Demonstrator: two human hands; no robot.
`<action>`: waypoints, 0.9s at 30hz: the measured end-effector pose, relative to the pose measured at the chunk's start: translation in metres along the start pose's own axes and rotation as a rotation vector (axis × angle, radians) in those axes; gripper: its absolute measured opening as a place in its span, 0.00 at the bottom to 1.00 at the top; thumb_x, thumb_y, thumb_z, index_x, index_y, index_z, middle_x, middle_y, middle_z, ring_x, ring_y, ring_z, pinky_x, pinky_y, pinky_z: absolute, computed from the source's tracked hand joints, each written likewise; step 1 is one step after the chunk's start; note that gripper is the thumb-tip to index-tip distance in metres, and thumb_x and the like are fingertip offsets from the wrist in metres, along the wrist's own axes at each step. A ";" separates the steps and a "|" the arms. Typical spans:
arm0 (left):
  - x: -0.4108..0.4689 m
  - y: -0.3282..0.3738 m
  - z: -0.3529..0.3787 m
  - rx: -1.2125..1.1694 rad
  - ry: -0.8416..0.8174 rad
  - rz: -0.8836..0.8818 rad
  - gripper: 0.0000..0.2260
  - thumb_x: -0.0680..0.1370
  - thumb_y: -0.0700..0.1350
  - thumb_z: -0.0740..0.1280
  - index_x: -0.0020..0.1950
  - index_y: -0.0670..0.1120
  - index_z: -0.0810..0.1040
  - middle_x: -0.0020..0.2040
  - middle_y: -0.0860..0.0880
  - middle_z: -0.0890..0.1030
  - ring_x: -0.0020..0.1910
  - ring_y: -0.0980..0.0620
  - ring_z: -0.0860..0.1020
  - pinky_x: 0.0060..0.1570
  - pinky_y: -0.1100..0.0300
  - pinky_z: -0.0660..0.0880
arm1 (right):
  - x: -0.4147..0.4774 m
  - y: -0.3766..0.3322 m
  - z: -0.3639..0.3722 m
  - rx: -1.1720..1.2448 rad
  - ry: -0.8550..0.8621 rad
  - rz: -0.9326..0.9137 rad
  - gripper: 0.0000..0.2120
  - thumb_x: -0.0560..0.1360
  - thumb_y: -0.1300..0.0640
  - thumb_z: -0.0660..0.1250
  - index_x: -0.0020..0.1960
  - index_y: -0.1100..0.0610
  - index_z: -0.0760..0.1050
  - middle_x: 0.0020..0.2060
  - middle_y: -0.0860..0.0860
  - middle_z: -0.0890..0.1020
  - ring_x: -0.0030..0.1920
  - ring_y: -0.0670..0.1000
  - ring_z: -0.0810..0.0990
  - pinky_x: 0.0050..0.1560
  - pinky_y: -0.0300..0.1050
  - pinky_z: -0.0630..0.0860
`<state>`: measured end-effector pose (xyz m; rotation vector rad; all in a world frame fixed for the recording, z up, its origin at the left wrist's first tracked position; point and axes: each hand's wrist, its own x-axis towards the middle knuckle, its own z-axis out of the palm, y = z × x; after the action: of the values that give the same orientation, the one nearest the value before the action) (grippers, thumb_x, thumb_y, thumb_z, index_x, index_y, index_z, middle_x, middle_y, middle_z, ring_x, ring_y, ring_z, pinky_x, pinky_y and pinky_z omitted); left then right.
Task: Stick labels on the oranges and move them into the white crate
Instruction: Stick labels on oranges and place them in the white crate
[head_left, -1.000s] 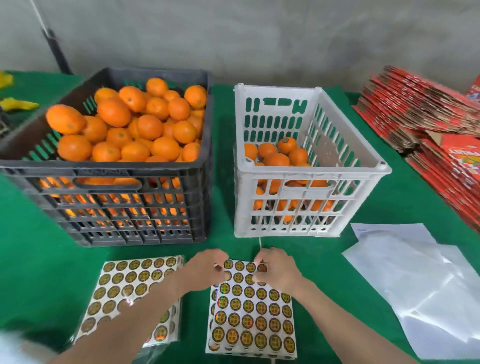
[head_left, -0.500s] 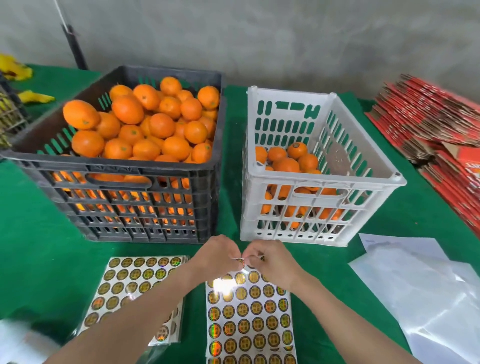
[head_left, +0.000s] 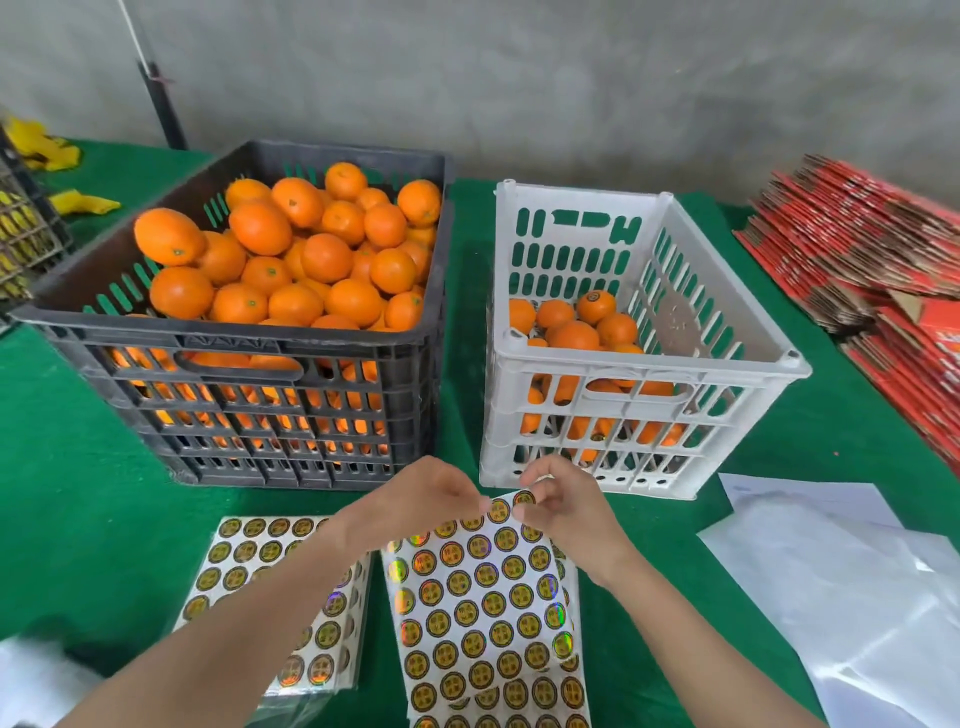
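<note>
A dark grey crate (head_left: 244, 338) at the left is heaped with oranges (head_left: 291, 260). To its right stands the white crate (head_left: 639, 374) with several oranges (head_left: 576, 327) in its bottom; one shows a round label on top. In front of the crates, my left hand (head_left: 421, 499) and my right hand (head_left: 566, 499) both pinch the far edge of a sheet of round gold labels (head_left: 483, 597) and hold that edge lifted off the green table. More label sheets lie under it.
A second stack of label sheets (head_left: 270, 582) lies at the lower left, partly under my left forearm. White backing papers (head_left: 852, 582) lie at the right. Flattened red cartons (head_left: 883, 270) are piled at the far right. A dark basket (head_left: 26, 228) sits at the left edge.
Both hands have raised the far edge of the top label sheet off the stack, so the sheet now tilts up toward the crates. The head view has shifted left and down a little.
</note>
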<state>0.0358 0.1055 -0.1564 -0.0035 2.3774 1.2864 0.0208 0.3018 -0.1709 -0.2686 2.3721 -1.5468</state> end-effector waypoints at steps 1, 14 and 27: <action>0.002 0.003 0.002 -0.026 0.030 -0.013 0.08 0.75 0.48 0.69 0.39 0.46 0.83 0.37 0.52 0.82 0.35 0.57 0.77 0.39 0.66 0.73 | -0.002 -0.001 0.001 -0.002 0.001 -0.021 0.12 0.71 0.67 0.71 0.44 0.53 0.72 0.30 0.50 0.69 0.32 0.49 0.70 0.39 0.42 0.72; -0.002 0.017 0.006 -0.133 -0.065 -0.028 0.08 0.77 0.42 0.66 0.42 0.43 0.84 0.41 0.44 0.83 0.39 0.52 0.80 0.47 0.56 0.77 | -0.028 0.006 0.024 -0.302 0.272 -0.309 0.04 0.71 0.62 0.72 0.46 0.58 0.81 0.46 0.49 0.78 0.48 0.45 0.76 0.54 0.38 0.73; 0.007 0.035 0.019 0.026 0.046 -0.270 0.16 0.71 0.40 0.63 0.24 0.45 0.63 0.21 0.51 0.62 0.24 0.53 0.61 0.28 0.61 0.59 | -0.038 0.007 0.039 -0.472 0.370 -0.522 0.10 0.62 0.69 0.77 0.41 0.61 0.84 0.33 0.51 0.79 0.30 0.49 0.77 0.31 0.37 0.75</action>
<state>0.0292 0.1420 -0.1402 -0.3381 2.3341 1.1376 0.0702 0.2834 -0.1864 -0.8235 3.1357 -1.2744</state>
